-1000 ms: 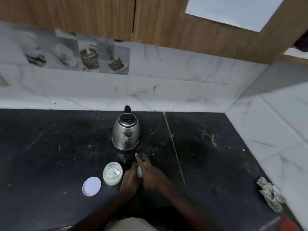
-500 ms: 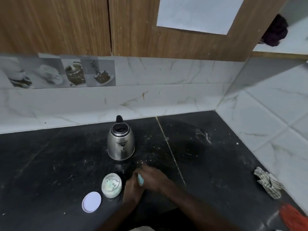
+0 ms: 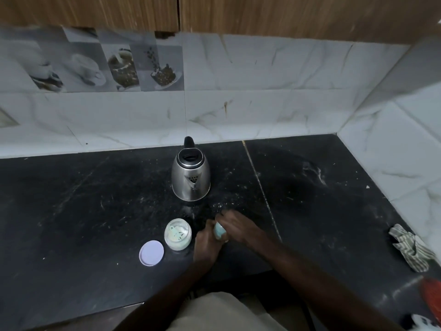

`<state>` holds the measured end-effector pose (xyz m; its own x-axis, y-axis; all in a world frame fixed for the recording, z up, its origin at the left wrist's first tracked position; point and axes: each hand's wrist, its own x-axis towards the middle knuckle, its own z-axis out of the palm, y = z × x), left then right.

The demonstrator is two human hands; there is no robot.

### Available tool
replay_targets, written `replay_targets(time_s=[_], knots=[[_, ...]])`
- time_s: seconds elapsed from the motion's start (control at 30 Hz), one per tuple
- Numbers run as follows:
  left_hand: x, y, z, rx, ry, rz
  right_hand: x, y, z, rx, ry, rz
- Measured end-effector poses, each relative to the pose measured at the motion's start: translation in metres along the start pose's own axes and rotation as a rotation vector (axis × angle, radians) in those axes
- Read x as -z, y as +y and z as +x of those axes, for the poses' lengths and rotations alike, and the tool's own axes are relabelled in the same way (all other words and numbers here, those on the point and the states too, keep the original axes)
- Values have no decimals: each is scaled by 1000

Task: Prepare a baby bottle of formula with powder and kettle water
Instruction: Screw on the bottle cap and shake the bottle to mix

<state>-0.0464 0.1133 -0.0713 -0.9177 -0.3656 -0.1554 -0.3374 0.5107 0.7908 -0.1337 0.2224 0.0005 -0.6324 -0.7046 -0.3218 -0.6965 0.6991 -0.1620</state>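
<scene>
A steel kettle (image 3: 191,179) with a black handle and lid stands on the black counter (image 3: 83,199) near the back wall. In front of it sits an open powder jar (image 3: 178,234) with a pale green scoop inside; its lilac lid (image 3: 151,253) lies flat to the left. Both hands meet just right of the jar around a small baby bottle (image 3: 219,231), of which only a pale blue part shows. My left hand (image 3: 206,242) grips its lower part. My right hand (image 3: 237,226) curls over its top.
A crumpled striped cloth (image 3: 410,247) lies near the right wall. A red object (image 3: 432,299) shows at the lower right corner. Marble-look tiles close the counter at the back and right. White specks dust the counter around the kettle.
The camera has tilted down and shifted, so the kettle and jar sit higher in view. My right hand's fingers have closed over the bottle top. The objects on the counter have not moved.
</scene>
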Motion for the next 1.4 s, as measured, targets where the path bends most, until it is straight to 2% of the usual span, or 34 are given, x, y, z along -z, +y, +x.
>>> replay_targets(time_s=[0.1, 0.47, 0.63, 0.87, 1.07, 1.2, 1.4], knots=[[-3, -4, 1, -11, 2, -59, 1, -1, 1, -12, -8, -31], [-4, -4, 0, -22, -13, -11, -2, -13, 1, -135, -26, -33], [-6, -13, 7, -69, -40, 50, 9, -22, 9, -51, -84, -126], [-7, -8, 8, -9, -61, 106, 24, -11, 8, 167, -144, -237], [-10, -11, 11, 21, -93, 175, 23, -4, 10, 257, -147, -248], [-12, -15, 10, -10, -68, 167, 12, -1, 6, 226, -106, -162], [-13, -15, 8, -20, -37, 88, 2, -13, 5, 26, -52, -54]])
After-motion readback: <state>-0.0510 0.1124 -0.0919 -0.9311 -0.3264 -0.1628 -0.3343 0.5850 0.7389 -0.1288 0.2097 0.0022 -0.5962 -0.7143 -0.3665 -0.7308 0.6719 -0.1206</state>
